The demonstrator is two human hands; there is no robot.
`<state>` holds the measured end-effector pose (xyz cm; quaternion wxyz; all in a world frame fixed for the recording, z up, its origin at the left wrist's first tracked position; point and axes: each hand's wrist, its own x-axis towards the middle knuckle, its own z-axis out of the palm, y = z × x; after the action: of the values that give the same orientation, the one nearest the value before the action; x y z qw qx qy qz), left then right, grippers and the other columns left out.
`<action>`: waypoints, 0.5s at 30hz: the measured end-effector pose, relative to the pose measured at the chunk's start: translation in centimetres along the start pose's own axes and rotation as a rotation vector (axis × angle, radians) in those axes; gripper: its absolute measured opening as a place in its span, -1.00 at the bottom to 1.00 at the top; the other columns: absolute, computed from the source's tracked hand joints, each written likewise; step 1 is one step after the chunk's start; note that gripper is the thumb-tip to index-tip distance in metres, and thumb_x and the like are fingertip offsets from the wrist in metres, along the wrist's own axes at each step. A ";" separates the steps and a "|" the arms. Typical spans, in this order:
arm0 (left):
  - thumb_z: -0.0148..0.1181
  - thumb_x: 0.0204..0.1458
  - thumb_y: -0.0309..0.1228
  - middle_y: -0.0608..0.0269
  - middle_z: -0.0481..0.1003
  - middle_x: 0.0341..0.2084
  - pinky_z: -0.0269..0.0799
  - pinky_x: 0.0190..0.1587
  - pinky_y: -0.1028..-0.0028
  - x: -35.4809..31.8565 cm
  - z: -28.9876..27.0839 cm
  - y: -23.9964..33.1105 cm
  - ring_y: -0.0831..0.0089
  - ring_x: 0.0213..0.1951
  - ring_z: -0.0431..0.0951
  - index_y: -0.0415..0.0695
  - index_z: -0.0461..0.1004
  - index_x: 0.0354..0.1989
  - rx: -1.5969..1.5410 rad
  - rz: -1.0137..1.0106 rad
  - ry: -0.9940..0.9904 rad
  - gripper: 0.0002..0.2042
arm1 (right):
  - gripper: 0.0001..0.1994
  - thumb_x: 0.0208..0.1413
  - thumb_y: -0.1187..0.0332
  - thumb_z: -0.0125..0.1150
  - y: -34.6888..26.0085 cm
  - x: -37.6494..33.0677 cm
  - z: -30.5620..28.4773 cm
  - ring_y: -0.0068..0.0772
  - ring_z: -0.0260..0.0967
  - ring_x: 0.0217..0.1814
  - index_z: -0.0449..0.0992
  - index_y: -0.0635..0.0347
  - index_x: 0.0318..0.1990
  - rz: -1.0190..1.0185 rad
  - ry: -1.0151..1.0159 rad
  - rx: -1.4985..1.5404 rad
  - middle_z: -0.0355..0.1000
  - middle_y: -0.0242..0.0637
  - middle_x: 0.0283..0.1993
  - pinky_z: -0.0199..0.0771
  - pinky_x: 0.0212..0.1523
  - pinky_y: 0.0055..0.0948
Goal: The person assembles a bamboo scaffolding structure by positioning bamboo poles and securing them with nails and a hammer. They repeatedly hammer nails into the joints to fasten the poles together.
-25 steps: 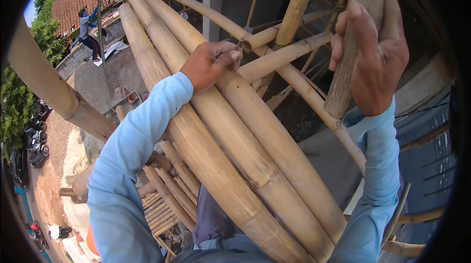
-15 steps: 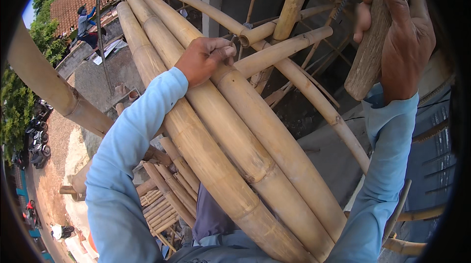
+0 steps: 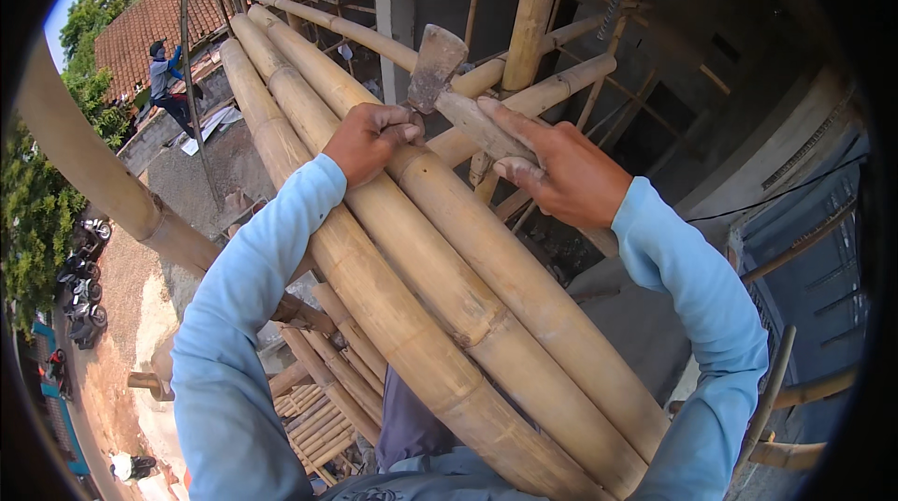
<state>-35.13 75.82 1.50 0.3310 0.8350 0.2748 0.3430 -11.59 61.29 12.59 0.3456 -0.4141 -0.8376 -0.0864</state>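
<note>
Three thick bamboo poles (image 3: 449,262) lie side by side, running from far left to near right. My left hand (image 3: 369,141) rests on them with its fingers pinched at the rightmost pole's edge; what they hold, if anything, is too small to make out. My right hand (image 3: 571,169) is wrapped round the wooden handle of a hammer (image 3: 438,66), thumb along the handle. The hammer's blocky, worn metal head is right beside my left fingertips, by a bamboo crosspiece (image 3: 561,89) under the poles.
An upright bamboo post (image 3: 535,14) rises behind the crosspiece. Another thick bamboo pole (image 3: 112,174) slants past on the left. Below lie a bamboo platform (image 3: 323,426) and gravel ground with parked motorcycles (image 3: 82,290). A person (image 3: 168,85) works at the far left by a tiled roof.
My right hand has swung the hammer down and left from the raised position at upper right, bringing its head to my left fingers. My left hand stays pinched at the poles.
</note>
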 end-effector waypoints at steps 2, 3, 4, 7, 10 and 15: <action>0.10 0.24 -0.52 0.09 0.66 -0.29 0.47 0.02 0.40 0.2 -0.4 -0.2 0.40 -0.19 0.62 -0.27 0.62 -0.13 0.026 0.012 -0.022 -0.83 | -0.37 0.35 0.34 0.19 1.0 -1.9 1.6 -0.47 0.40 -0.56 0.13 0.17 0.52 0.094 -0.073 -0.013 0.53 -0.14 -0.26 0.58 -0.32 -0.38; 0.09 0.23 -0.55 0.06 0.66 -0.27 0.48 0.04 0.39 0.3 -0.5 -0.3 0.39 -0.16 0.63 -0.27 0.63 -0.12 -0.174 -0.037 -0.035 -0.81 | -0.36 0.35 0.34 0.19 1.6 -3.0 1.1 -0.49 0.41 -0.54 0.13 0.16 0.52 0.251 -0.122 0.086 0.53 -0.15 -0.27 0.57 -0.33 -0.39; 0.07 0.21 -0.57 0.04 0.66 -0.25 0.49 0.06 0.38 0.7 -1.1 -0.4 0.38 -0.13 0.64 -0.28 0.63 -0.11 -0.368 -0.065 -0.059 -0.80 | -0.36 0.35 0.33 0.19 2.2 -3.5 0.5 -0.52 0.39 -0.53 0.13 0.15 0.52 0.310 -0.041 0.124 0.52 -0.18 -0.28 0.55 -0.36 -0.42; 0.07 0.18 -0.40 -0.08 0.66 -0.17 0.48 0.14 0.24 3.2 -3.5 -1.2 0.17 -0.05 0.66 -0.28 0.67 -0.14 -0.005 -0.160 -0.049 -0.72 | -0.36 0.36 0.32 0.20 2.7 -3.3 -2.6 -0.60 0.35 -0.54 0.14 0.12 0.53 0.356 0.123 0.386 0.48 -0.29 -0.34 0.49 -0.43 -0.50; 0.04 0.17 -0.16 -0.15 0.64 -0.11 0.39 0.24 0.15 6.3 -4.2 -3.1 0.01 -0.01 0.63 -0.24 0.70 -0.18 0.764 -0.231 -0.125 -0.59 | -0.38 0.34 0.33 0.21 2.8 -1.7 -3.6 -0.54 0.38 -0.53 0.17 0.12 0.51 0.202 0.332 0.340 0.51 -0.23 -0.31 0.49 -0.40 -0.46; -0.04 0.17 -0.02 -0.16 0.62 -0.07 0.25 0.34 0.15 7.4 -3.2 -6.0 -0.06 0.05 0.58 -0.19 0.71 -0.18 0.892 -0.164 -0.228 -0.50 | -0.36 0.34 0.32 0.24 2.1 -1.3 1.6 -0.58 0.40 -0.51 0.16 0.14 0.51 0.108 -0.100 0.084 0.57 -0.17 -0.22 0.44 -0.47 -0.54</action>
<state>-34.40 85.83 1.67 -0.0060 0.9037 0.4224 0.0702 -10.23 62.52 10.27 0.3245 -0.4478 -0.8331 -0.0117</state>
